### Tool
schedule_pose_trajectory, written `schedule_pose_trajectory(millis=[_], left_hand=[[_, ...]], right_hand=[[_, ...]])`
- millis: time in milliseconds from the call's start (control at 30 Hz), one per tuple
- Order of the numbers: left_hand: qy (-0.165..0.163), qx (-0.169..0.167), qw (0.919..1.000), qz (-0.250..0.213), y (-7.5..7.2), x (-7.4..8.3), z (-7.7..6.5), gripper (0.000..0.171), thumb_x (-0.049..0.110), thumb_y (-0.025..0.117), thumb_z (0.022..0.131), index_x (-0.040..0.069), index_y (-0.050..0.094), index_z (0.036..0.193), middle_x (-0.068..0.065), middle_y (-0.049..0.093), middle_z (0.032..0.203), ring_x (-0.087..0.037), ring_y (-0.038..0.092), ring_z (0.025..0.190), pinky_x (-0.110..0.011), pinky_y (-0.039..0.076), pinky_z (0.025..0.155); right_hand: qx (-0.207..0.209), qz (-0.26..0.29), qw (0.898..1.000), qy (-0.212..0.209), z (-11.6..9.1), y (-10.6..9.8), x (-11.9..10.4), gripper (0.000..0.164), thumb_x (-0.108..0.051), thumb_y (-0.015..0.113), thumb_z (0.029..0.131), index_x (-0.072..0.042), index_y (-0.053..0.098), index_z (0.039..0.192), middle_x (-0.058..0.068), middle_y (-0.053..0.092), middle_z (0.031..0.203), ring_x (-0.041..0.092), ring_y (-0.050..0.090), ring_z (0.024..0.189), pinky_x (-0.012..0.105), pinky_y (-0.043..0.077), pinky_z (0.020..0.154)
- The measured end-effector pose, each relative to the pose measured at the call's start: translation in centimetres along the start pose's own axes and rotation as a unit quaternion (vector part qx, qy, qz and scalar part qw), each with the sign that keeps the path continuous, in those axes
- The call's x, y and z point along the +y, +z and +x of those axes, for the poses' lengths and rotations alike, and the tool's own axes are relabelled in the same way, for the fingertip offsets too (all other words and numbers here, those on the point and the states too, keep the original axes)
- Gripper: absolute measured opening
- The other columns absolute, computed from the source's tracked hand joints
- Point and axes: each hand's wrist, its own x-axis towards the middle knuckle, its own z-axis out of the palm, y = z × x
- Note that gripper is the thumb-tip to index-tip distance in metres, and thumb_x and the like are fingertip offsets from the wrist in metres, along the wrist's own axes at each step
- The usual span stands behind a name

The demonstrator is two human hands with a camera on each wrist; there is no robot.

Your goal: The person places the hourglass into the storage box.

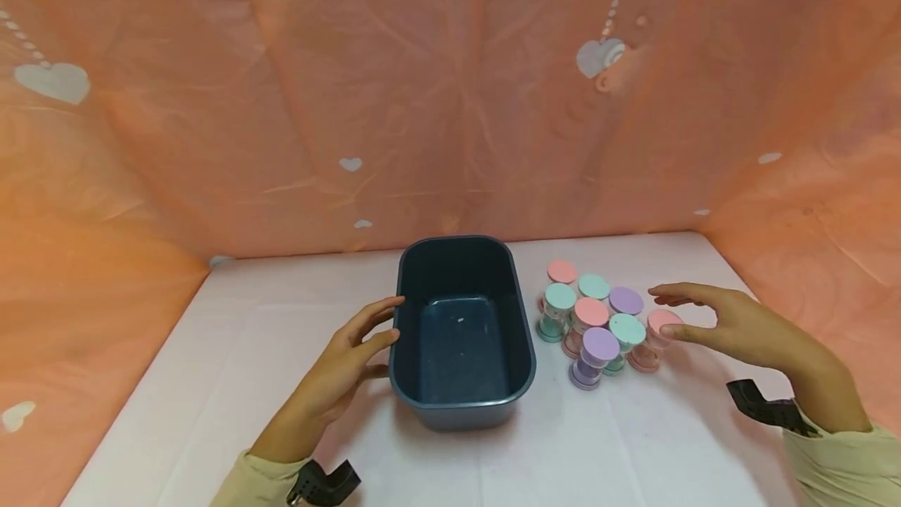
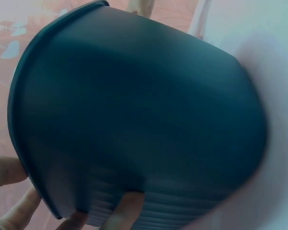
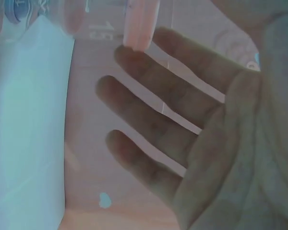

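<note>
A dark blue plastic bin stands on the table, its inside bare. My left hand rests at the bin's left side, fingertips at the rim and outer wall; the left wrist view shows those fingers spread along the ribbed side. To the right of the bin several small sand timers stand upright in a cluster, with pink, mint and purple caps. Beside the rightmost pink sand timer, my right hand is held with thumb and fingers apart. In the right wrist view its fingers are extended near that timer's pink cap.
A white cloth covers the table. Orange sheeting with pale hearts rises at the back and both sides. The purple sand timer is the nearest of the cluster, close to the bin's right wall. Black straps sit on both wrists.
</note>
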Motion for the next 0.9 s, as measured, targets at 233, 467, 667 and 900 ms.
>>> schedule_pose_trajectory(millis=[233,467,667,900], left_hand=[[0.003,-0.004,1.0,-0.007,-0.05,-0.07,0.2,0.052,0.021,0.057,0.1,0.015,0.041,0.149,-0.012,0.032,0.156,-0.038,0.038,0.137,-0.043,0.053,0.088],[0.005,-0.001,1.0,-0.005,0.05,-0.17,0.29,0.051,0.021,0.058,0.1,0.014,0.043,0.148,-0.012,0.033,0.155,-0.036,0.041,0.133,-0.042,0.054,0.087],[0.009,0.008,0.9999,-0.004,0.13,-0.36,0.0,0.05,0.019,0.057,0.1,0.013,0.043,0.148,-0.012,0.033,0.155,-0.033,0.045,0.128,-0.038,0.054,0.084],[0.02,0.021,0.9996,0.0,0.31,-0.43,-0.09,0.049,0.02,0.058,0.1,0.014,0.045,0.147,-0.011,0.034,0.154,-0.031,0.046,0.125,-0.037,0.053,0.082]], right_hand=[[0.011,-0.031,0.999,-0.018,-0.83,0.24,0.83,0.051,-0.044,0.083,0.077,-0.033,0.066,0.124,-0.011,0.072,0.114,-0.017,0.05,0.108,0.011,0.039,0.086],[0.008,-0.039,0.999,-0.016,-1.12,0.63,1.03,0.05,-0.045,0.083,0.077,-0.033,0.068,0.122,-0.013,0.073,0.112,-0.014,0.053,0.107,0.01,0.039,0.086],[0.012,-0.047,0.998,-0.034,-0.83,0.94,0.75,0.045,-0.044,0.083,0.077,-0.035,0.069,0.119,-0.017,0.072,0.107,-0.01,0.058,0.104,0.01,0.04,0.086],[0.007,-0.066,0.997,-0.024,-0.45,0.36,0.46,0.042,-0.046,0.082,0.078,-0.035,0.068,0.117,-0.018,0.071,0.106,-0.003,0.061,0.103,0.014,0.043,0.085]])
